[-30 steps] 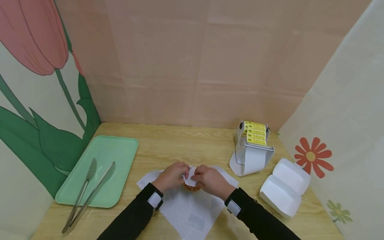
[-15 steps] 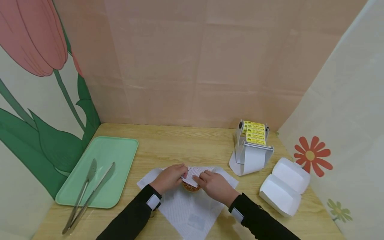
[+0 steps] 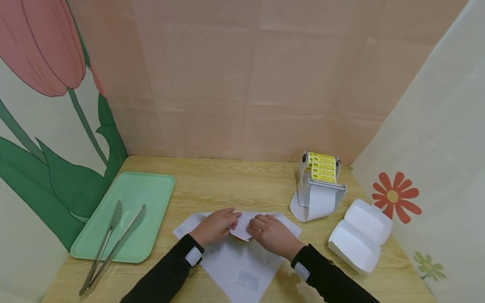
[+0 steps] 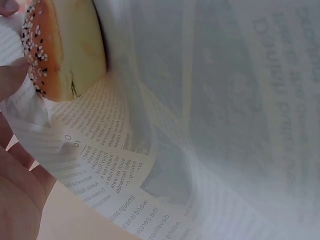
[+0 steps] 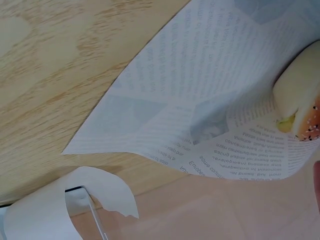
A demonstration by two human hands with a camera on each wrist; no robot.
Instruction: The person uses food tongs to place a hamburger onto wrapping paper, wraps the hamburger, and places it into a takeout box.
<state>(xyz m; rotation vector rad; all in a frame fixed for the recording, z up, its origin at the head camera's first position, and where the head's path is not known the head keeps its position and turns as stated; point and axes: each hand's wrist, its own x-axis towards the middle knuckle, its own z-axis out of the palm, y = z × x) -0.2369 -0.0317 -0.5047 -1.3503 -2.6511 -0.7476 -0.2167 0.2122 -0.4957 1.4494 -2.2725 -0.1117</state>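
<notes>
A sheet of printed wrapping paper (image 3: 242, 265) lies on the table under a sandwich bun (image 4: 75, 45) topped with black and white seeds. A folded flap of the paper covers most of the bun in the head view. My left hand (image 3: 214, 227) pinches the flap's left side; in the left wrist view its thumb (image 4: 12, 77) lies against the seeded top. My right hand (image 3: 274, 235) holds the flap's right side with curled fingers. The right wrist view shows the bun's (image 5: 295, 82) pale side and a yellow-green filling; only a fingertip (image 5: 317, 180) appears there.
At left, a green tray (image 3: 151, 202) bears metal tongs (image 3: 104, 248) whose joined end overhangs its near edge. A label dispenser (image 3: 320, 187) with a yellow roll stands back right. Nearer is an opened white takeaway box (image 3: 360, 240). A wooden table (image 3: 219, 181) supports everything.
The paper flap has come down toward me over the bun, hiding nearly all of its seeded top. My hands have spread slightly apart along the flap, the right shifting rightward.
</notes>
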